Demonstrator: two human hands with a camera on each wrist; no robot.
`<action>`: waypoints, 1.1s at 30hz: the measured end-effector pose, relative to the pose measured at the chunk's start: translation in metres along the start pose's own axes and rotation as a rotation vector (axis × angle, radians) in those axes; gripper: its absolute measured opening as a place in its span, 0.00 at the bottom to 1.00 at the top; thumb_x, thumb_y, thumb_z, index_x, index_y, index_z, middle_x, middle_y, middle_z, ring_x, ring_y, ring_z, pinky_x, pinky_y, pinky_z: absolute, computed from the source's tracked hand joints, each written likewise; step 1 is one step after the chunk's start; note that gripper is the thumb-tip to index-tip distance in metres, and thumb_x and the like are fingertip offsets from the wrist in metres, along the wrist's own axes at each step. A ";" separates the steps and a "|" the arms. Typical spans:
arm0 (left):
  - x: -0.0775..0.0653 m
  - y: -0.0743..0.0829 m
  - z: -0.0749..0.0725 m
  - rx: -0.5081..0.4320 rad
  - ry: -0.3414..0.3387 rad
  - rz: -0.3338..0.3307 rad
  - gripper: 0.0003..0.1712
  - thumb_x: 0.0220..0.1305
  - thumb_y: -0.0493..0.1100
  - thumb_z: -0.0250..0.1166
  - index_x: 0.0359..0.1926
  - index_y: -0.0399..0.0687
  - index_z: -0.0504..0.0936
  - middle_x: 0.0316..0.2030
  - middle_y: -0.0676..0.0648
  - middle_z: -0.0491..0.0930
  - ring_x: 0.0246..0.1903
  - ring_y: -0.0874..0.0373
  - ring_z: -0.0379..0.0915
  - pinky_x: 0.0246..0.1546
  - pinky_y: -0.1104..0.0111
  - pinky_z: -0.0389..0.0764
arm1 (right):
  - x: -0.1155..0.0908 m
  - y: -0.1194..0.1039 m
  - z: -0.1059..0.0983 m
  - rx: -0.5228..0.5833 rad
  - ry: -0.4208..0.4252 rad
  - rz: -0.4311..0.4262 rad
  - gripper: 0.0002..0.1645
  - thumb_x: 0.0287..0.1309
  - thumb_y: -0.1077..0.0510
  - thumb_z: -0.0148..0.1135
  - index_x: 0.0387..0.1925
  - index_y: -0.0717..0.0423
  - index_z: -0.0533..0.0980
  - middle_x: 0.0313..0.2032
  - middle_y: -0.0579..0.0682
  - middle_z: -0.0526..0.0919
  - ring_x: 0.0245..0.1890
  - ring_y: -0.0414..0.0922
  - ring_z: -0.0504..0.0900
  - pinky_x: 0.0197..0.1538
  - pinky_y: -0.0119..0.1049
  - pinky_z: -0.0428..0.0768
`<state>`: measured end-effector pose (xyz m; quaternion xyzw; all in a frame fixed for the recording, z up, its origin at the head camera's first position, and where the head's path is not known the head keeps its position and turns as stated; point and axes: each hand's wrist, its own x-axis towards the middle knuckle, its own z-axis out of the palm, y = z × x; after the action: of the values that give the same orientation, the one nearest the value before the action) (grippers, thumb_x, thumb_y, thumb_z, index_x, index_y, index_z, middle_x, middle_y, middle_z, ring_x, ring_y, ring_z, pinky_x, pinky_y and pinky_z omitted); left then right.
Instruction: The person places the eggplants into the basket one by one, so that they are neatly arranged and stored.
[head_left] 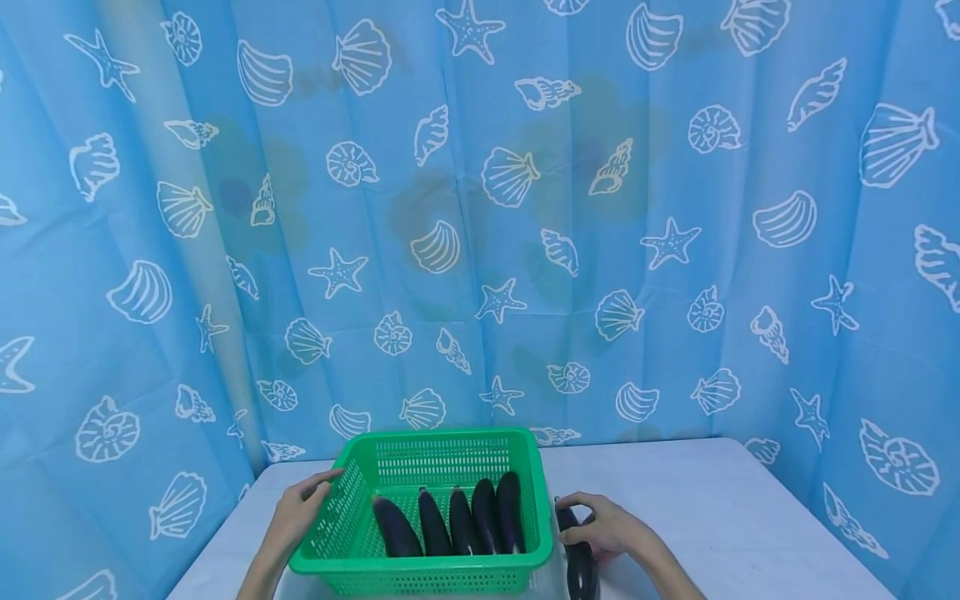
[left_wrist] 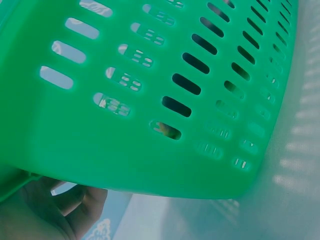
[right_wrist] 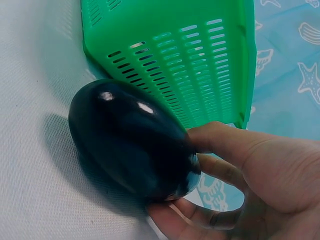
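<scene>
In the head view a green perforated plastic basket (head_left: 420, 565) stands on the table, with several dark purple eggplants (head_left: 433, 525) lying side by side in it. My left hand (head_left: 296, 510) is at the basket's left rim, fingers loosely bent; in the left wrist view the basket wall covers part of that hand (left_wrist: 62, 210). Just outside the basket's right wall, my right hand (head_left: 603, 527) grips another eggplant (head_left: 579, 567) near its stem end. The right wrist view shows that eggplant's (right_wrist: 125, 135) glossy rounded end, with the thumb and fingers of the hand (right_wrist: 260, 175) on opposite sides.
A white cloth covers the table (head_left: 675, 492), which reaches out to the right of the basket. Behind it and along both sides hangs a blue curtain (head_left: 465, 250) printed with white shells and starfish.
</scene>
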<state>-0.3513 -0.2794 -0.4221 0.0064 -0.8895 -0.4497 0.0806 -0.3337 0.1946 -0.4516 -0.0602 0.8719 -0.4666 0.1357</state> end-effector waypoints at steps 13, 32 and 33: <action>0.001 0.002 0.000 0.005 0.003 0.001 0.24 0.76 0.46 0.45 0.66 0.50 0.74 0.68 0.32 0.67 0.65 0.31 0.65 0.60 0.43 0.76 | 0.001 -0.001 0.001 0.004 0.015 0.037 0.33 0.54 0.55 0.67 0.63 0.54 0.72 0.36 0.59 0.82 0.30 0.50 0.85 0.30 0.49 0.89; 0.000 0.002 -0.002 0.019 -0.008 0.007 0.24 0.76 0.46 0.45 0.67 0.50 0.73 0.67 0.32 0.67 0.65 0.31 0.65 0.64 0.41 0.72 | 0.007 0.003 -0.003 0.015 0.001 0.053 0.34 0.53 0.54 0.68 0.63 0.53 0.73 0.36 0.58 0.82 0.31 0.50 0.85 0.30 0.50 0.90; 0.000 0.002 -0.002 0.021 -0.008 0.006 0.24 0.76 0.46 0.45 0.67 0.50 0.73 0.67 0.32 0.67 0.65 0.31 0.65 0.64 0.41 0.72 | 0.008 0.003 -0.003 0.017 0.000 0.056 0.34 0.53 0.54 0.68 0.63 0.52 0.73 0.36 0.58 0.82 0.31 0.50 0.85 0.30 0.50 0.90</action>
<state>-0.3510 -0.2799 -0.4196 0.0026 -0.8944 -0.4403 0.0783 -0.3418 0.1975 -0.4540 -0.0344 0.8692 -0.4701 0.1492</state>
